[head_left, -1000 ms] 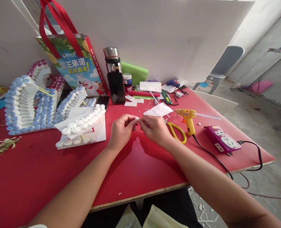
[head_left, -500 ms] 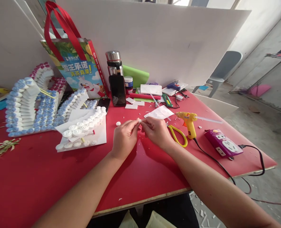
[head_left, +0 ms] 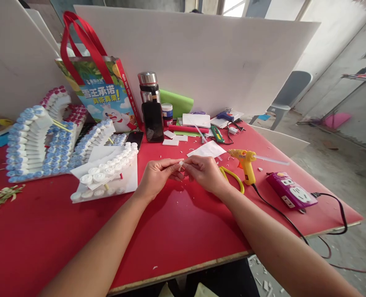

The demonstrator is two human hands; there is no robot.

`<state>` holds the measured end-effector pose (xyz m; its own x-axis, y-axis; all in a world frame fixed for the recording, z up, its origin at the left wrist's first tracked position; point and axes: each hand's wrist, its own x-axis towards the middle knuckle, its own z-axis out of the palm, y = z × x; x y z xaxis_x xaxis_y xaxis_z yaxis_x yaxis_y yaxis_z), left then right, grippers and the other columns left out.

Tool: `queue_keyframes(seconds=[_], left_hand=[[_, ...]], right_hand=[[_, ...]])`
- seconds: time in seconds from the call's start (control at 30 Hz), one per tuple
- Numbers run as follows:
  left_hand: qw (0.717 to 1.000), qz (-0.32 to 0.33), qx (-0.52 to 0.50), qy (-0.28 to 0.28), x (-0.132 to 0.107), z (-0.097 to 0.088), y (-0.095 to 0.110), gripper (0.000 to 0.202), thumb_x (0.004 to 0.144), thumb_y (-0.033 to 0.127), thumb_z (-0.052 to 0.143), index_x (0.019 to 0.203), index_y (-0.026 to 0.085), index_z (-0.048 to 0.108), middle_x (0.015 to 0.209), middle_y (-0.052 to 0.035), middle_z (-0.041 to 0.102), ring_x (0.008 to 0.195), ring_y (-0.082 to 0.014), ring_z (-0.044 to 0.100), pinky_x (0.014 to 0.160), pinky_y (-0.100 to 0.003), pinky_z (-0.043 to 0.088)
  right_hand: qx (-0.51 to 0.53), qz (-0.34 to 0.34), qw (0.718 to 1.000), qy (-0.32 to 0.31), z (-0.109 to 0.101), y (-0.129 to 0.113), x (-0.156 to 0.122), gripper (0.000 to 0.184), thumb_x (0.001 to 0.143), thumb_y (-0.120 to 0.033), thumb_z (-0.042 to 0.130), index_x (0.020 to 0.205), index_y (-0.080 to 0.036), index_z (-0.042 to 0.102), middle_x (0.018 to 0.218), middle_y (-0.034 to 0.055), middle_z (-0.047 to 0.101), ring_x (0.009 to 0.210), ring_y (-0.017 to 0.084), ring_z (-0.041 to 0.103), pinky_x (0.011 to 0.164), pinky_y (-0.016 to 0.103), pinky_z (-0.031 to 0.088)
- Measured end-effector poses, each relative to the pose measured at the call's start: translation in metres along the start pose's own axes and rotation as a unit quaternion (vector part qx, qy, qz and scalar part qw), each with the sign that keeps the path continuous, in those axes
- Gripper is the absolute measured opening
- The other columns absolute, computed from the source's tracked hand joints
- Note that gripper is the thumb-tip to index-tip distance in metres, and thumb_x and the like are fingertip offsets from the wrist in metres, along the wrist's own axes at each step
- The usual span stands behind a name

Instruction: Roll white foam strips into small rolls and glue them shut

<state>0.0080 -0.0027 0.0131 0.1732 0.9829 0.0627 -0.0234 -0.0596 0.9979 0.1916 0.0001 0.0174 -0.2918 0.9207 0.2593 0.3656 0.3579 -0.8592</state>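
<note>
Together, left fingers (head_left: 171,168) and right fingers (head_left: 193,160) pinch a white piece (head_left: 181,164); the bag (head_left: 96,103) reads "雪王承诺".

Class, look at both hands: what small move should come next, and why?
Probably a slight roll of the small white piece: the left hand and right hand pinch it between them, while the yellow glue gun rests untouched on the red table.

The person has a bare left hand (head_left: 153,178) and a bare right hand (head_left: 208,173). The left arm (head_left: 109,237) and right arm (head_left: 269,233) are bare too, wide low down and thin at the wrist. Black cloth (head_left: 229,277) covers the legs. Light yellow-green bits (head_left: 204,291) peek out there, too small to name.
</note>
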Motion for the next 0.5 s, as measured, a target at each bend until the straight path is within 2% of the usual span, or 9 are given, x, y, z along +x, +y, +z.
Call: queue_keyframes(seconds=[0.1,0.2,0.37,0.5], left_hand=[[1.0,0.018,0.01,0.02,-0.0023,0.0043,0.0008,0.034,0.079,0.044,0.078,0.098,0.016,0.078,0.079,-0.0058,0.077,0.068,-0.0198,0.074,0.073,-0.037,0.064],[0.999,0.024,0.012,0.024,-0.0038,0.0068,0.0006,0.034,0.08,0.045,0.077,0.097,0.015,0.075,0.075,-0.0055,0.075,0.068,-0.0204,0.074,0.074,-0.036,0.063],[0.998,0.055,0.017,0.025,-0.0054,0.0084,-0.0011,0.03,0.082,0.043,0.076,0.091,0.016,0.068,0.068,-0.0019,0.071,0.063,-0.017,0.07,0.068,-0.031,0.06],[0.999,0.051,0.005,0.015,-0.0062,0.0072,-0.0005,0.028,0.082,0.041,0.075,0.092,0.016,0.067,0.066,-0.0005,0.069,0.059,-0.0168,0.069,0.067,-0.032,0.06]], right_hand=[[-0.015,0.049,0.998,0.048,0.0028,-0.0032,-0.0002,0.023,0.089,-0.035,0.061,0.075,-0.018,0.065,0.063,0.0026,0.064,0.057,0.014,0.054,0.058,0.027,0.039],[-0.036,0.046,0.996,0.062,0.0041,-0.0062,-0.0021,0.022,0.089,-0.036,0.061,0.075,-0.019,0.063,0.062,0.0026,0.063,0.056,0.014,0.053,0.056,0.027,0.038],[-0.01,0.0,1.0,0.024,0.0026,-0.0073,-0.0047,0.017,0.091,-0.033,0.057,0.083,-0.019,0.064,0.068,0.0034,0.065,0.061,0.015,0.057,0.059,0.027,0.041],[0.02,-0.022,1.0,-0.011,-0.0003,-0.007,-0.0056,0.018,0.093,-0.033,0.056,0.085,-0.019,0.065,0.074,0.0043,0.068,0.064,0.015,0.059,0.063,0.028,0.044]])
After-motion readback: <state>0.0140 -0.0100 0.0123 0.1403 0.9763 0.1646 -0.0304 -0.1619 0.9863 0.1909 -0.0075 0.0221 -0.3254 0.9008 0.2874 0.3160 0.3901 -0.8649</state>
